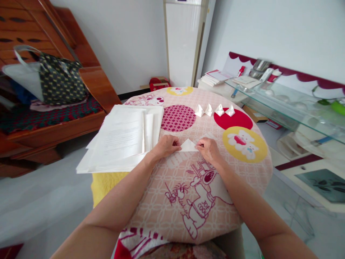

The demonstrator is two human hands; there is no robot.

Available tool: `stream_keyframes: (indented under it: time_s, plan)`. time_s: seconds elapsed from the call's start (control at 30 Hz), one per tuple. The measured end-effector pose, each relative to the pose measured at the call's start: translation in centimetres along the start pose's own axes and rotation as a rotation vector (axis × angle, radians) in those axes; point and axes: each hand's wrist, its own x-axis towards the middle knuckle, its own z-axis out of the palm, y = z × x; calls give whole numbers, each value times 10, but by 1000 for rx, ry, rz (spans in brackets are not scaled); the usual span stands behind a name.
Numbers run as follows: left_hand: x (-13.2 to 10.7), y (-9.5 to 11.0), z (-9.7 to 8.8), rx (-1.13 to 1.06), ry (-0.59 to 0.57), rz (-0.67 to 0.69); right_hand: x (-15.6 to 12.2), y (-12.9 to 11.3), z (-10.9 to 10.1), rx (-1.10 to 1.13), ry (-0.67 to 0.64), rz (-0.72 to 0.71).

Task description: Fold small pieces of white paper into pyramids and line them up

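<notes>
A small white paper folded into a triangle (188,145) lies low over the round table, its peak pointing away from me. My left hand (167,145) pinches its left corner between thumb and fingers. At the opposite corner, my right hand (208,148) grips the paper the same way. Beyond my hands, several small folded paper pieces (219,110) stand in a row on the patterned tablecloth (172,194). A stack of white paper sheets (121,133), the top ones printed, spreads to the left of my left hand.
On the left, a wooden bench (94,86) holds a dotted bag (60,81). A glass-topped cabinet (293,99) with cups and metal pots (261,66) runs along the right wall. A tall white appliance (183,43) stands behind the table.
</notes>
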Motion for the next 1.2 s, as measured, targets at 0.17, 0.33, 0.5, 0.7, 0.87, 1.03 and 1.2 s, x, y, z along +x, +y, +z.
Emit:
stream_keyframes:
  time_s: [0.17, 0.33, 0.5, 0.7, 0.87, 1.03, 1.2]
  plan:
    - [-1, 0, 0, 9, -3, 5, 1, 1, 0, 12, -4, 1]
    - [0, 0, 0, 11, 1, 3, 2, 3, 2, 2, -3, -9]
    - [0, 1, 0, 15, -9, -16, 1, -1, 2, -17, -1, 1]
    - [-1, 2, 1, 45, -10, 1, 0, -5, 0, -36, 2, 11]
    - [-1, 1, 6, 75, 22, 86, 1, -4, 2, -27, 13, 30]
    - [-3, 6, 12, 129, 59, 322, 2, -3, 2, -32, 12, 31]
    - [-6, 7, 17, 104, -68, 455, 3, -2, 0, -3, 16, 34]
